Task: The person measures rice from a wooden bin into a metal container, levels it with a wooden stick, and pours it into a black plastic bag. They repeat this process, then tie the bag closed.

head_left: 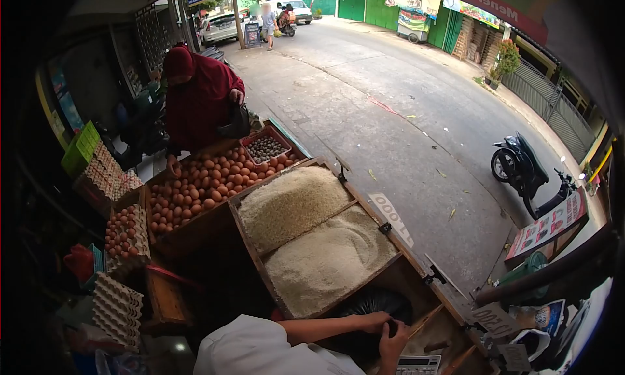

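Both of my hands are together at the lower right of the head view, over a black plastic bag (371, 305). My left hand (372, 321) has its fingers pressed together at the top of the bag. Close beside it, my right hand (393, 341) is closed with its fingertips touching the same dark plastic. A calculator (418, 364) lies just below my right hand. Behind the bag, a wooden bin (263, 271) holds two heaps of rice (290, 206), split by a divider.
Brown eggs (202, 183) fill a crate beyond the rice, with a basket of small speckled eggs (265, 147). Another person (202, 101) in dark red reaches to the eggs. Egg trays (117, 310) stand at left. A motorbike (524, 166) is parked on the road.
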Action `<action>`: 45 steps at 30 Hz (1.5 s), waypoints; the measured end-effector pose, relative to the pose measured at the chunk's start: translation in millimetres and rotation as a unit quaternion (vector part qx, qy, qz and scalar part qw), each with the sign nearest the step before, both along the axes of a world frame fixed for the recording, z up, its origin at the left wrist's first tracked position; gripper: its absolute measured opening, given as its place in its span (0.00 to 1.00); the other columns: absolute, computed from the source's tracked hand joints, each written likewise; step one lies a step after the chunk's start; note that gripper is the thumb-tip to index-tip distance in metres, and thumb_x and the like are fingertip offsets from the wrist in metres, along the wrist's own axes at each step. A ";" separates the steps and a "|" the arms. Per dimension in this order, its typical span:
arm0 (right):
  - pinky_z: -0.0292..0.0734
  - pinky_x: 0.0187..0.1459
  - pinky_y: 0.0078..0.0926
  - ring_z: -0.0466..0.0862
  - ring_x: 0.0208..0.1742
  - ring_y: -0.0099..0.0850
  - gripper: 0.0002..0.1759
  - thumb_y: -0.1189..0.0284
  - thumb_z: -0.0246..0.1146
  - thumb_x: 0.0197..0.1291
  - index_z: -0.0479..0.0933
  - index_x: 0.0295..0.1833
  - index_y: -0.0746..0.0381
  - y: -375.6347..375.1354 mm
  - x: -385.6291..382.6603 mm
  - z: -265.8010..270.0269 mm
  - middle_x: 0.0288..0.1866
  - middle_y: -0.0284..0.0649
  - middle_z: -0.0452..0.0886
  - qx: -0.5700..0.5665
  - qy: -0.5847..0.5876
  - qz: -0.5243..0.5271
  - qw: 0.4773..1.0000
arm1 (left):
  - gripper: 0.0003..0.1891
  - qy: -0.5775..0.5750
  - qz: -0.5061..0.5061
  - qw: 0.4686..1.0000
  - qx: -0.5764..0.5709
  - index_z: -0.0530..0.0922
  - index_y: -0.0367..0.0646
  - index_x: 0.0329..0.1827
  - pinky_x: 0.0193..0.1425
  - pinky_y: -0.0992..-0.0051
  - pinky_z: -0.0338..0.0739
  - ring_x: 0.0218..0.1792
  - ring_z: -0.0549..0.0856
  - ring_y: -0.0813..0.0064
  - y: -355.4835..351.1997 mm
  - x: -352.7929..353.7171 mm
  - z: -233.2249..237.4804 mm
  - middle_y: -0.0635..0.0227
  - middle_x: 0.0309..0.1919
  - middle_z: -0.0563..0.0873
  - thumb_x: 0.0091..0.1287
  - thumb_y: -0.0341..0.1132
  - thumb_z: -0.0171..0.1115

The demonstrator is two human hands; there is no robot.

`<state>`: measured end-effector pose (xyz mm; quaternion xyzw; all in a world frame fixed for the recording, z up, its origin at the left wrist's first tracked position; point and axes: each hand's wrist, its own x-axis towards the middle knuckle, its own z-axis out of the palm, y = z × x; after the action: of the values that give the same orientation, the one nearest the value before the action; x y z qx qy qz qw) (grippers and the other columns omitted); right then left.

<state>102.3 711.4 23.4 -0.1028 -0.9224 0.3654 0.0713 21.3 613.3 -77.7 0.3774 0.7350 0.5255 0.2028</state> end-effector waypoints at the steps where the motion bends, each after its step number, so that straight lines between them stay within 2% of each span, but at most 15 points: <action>1: 0.69 0.47 0.41 0.75 0.46 0.51 0.12 0.72 0.58 0.57 0.73 0.45 0.67 -0.5 0.9 3.9 0.40 0.53 0.73 0.002 -0.010 -0.008 1.000 | 0.11 0.022 -0.007 1.000 0.017 0.76 0.31 0.37 0.43 0.57 0.73 0.39 0.80 0.44 2.1 1.6 -3.7 0.43 0.32 0.81 0.55 0.30 0.57; 11: 0.70 0.34 0.40 0.79 0.32 0.52 0.06 0.76 0.55 0.59 0.69 0.39 0.69 8.1 2.9 -0.4 0.28 0.56 0.76 -0.105 -0.020 0.001 0.994 | 0.27 -0.046 -0.070 0.996 -0.018 0.76 0.35 0.54 0.52 0.66 0.73 0.49 0.80 0.53 -35.3 -6.6 36.5 0.47 0.44 0.82 0.45 0.24 0.53; 13: 0.69 0.31 0.32 0.76 0.26 0.37 0.05 0.77 0.57 0.58 0.68 0.36 0.67 -4.1 2.9 13.9 0.25 0.47 0.74 -0.120 -0.044 0.054 0.990 | 0.30 -0.077 -0.053 0.995 0.029 0.75 0.37 0.55 0.53 0.67 0.72 0.50 0.80 0.54 -37.2 -12.4 19.6 0.48 0.47 0.81 0.43 0.23 0.51; 20: 0.67 0.29 0.25 0.71 0.26 0.26 0.05 0.78 0.59 0.58 0.69 0.35 0.65 -0.1 -20.0 14.8 0.25 0.36 0.72 -0.191 0.027 0.065 0.979 | 0.28 -0.077 -0.063 0.993 -0.066 0.74 0.37 0.58 0.48 0.66 0.75 0.45 0.83 0.54 -55.7 -0.1 45.1 0.45 0.39 0.82 0.49 0.26 0.58; 22: 0.69 0.28 0.24 0.72 0.28 0.24 0.04 0.77 0.58 0.60 0.70 0.34 0.62 12.4 -30.1 -2.8 0.28 0.32 0.72 -0.199 0.034 0.065 0.977 | 0.26 -0.044 0.042 0.995 -0.080 0.73 0.37 0.58 0.46 0.68 0.75 0.39 0.84 0.54 -47.9 16.4 19.5 0.47 0.35 0.83 0.55 0.34 0.64; 24: 0.70 0.25 0.23 0.72 0.28 0.21 0.06 0.75 0.57 0.62 0.70 0.32 0.60 21.3 -41.2 -20.8 0.28 0.32 0.71 -0.456 -0.042 -0.142 0.877 | 0.23 0.019 0.120 0.992 0.024 0.75 0.37 0.57 0.44 0.69 0.75 0.36 0.84 0.56 -37.7 22.8 -8.3 0.48 0.32 0.83 0.59 0.36 0.65; 26: 0.71 0.23 0.23 0.73 0.28 0.22 0.07 0.69 0.57 0.64 0.71 0.33 0.58 38.6 -49.8 -56.3 0.29 0.33 0.73 -0.530 -0.066 -0.187 0.825 | 0.18 -0.113 0.159 0.978 0.079 0.75 0.37 0.55 0.43 0.70 0.76 0.36 0.84 0.57 -33.5 27.1 3.2 0.48 0.33 0.83 0.62 0.31 0.61; 28: 0.73 0.24 0.27 0.76 0.28 0.27 0.11 0.62 0.52 0.65 0.73 0.36 0.58 48.5 -52.3 -95.3 0.30 0.34 0.76 -0.779 -0.072 -0.240 0.574 | 0.18 -0.125 0.200 0.969 0.075 0.75 0.36 0.55 0.42 0.70 0.76 0.36 0.85 0.57 -27.1 31.6 -0.3 0.48 0.33 0.84 0.62 0.31 0.60; 29: 0.74 0.29 0.28 0.78 0.30 0.32 0.15 0.60 0.46 0.65 0.74 0.38 0.57 34.6 -56.7 -105.0 0.30 0.36 0.77 -0.816 0.013 -0.269 0.511 | 0.17 -0.130 0.241 0.959 0.076 0.75 0.36 0.55 0.42 0.71 0.76 0.37 0.85 0.57 -24.3 31.5 -0.5 0.48 0.34 0.84 0.63 0.30 0.60; 32: 0.76 0.35 0.30 0.80 0.33 0.33 0.12 0.63 0.46 0.65 0.74 0.40 0.56 5.6 -36.2 -116.7 0.32 0.38 0.78 -0.730 0.074 -0.284 0.617 | 0.17 -0.093 0.223 0.970 0.035 0.75 0.36 0.55 0.42 0.70 0.76 0.38 0.85 0.55 -24.9 29.4 2.7 0.49 0.35 0.84 0.63 0.30 0.60; 34: 0.77 0.40 0.35 0.80 0.35 0.37 0.11 0.67 0.52 0.59 0.76 0.40 0.61 7.3 -21.3 -133.9 0.33 0.40 0.80 -0.739 0.038 -0.135 0.659 | 0.17 -0.072 0.215 0.973 0.037 0.75 0.37 0.55 0.42 0.70 0.76 0.37 0.85 0.57 -26.3 26.7 4.3 0.50 0.35 0.84 0.63 0.29 0.59; 35: 0.76 0.41 0.36 0.81 0.36 0.38 0.11 0.70 0.55 0.56 0.76 0.41 0.64 2.4 -18.6 -135.5 0.35 0.43 0.80 -0.511 0.073 -0.100 0.851 | 0.16 -0.050 0.206 0.976 0.041 0.75 0.37 0.55 0.43 0.70 0.76 0.36 0.84 0.58 -25.9 27.2 4.3 0.52 0.35 0.84 0.63 0.29 0.58; 36: 0.76 0.42 0.37 0.81 0.37 0.40 0.11 0.73 0.57 0.53 0.76 0.41 0.67 0.2 -14.6 -136.1 0.36 0.46 0.81 -0.236 0.100 -0.057 0.965 | 0.16 -0.051 0.204 0.977 0.039 0.75 0.37 0.55 0.43 0.70 0.76 0.36 0.84 0.58 -25.9 28.9 4.5 0.52 0.35 0.84 0.63 0.29 0.58; 39: 0.74 0.41 0.31 0.81 0.38 0.35 0.13 0.80 0.57 0.52 0.75 0.44 0.72 11.9 -6.1 -133.9 0.36 0.47 0.82 -0.133 0.045 -0.002 0.990 | 0.16 -0.010 0.201 0.977 0.064 0.75 0.37 0.54 0.45 0.68 0.75 0.38 0.83 0.52 -23.9 27.6 -7.6 0.52 0.38 0.84 0.64 0.28 0.56; 45: 0.72 0.36 0.30 0.82 0.34 0.34 0.09 0.76 0.60 0.52 0.77 0.36 0.70 13.9 -10.2 -85.5 0.28 0.49 0.80 -0.229 -0.061 0.030 0.971 | 0.14 0.036 0.182 0.982 0.040 0.77 0.37 0.52 0.57 0.65 0.69 0.44 0.79 0.51 -22.0 21.1 -21.2 0.50 0.40 0.79 0.64 0.28 0.55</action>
<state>92.2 725.2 -62.1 -0.1108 -0.8197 0.5615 -0.0217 42.4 591.3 -98.9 0.2644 0.7764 0.5688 0.0619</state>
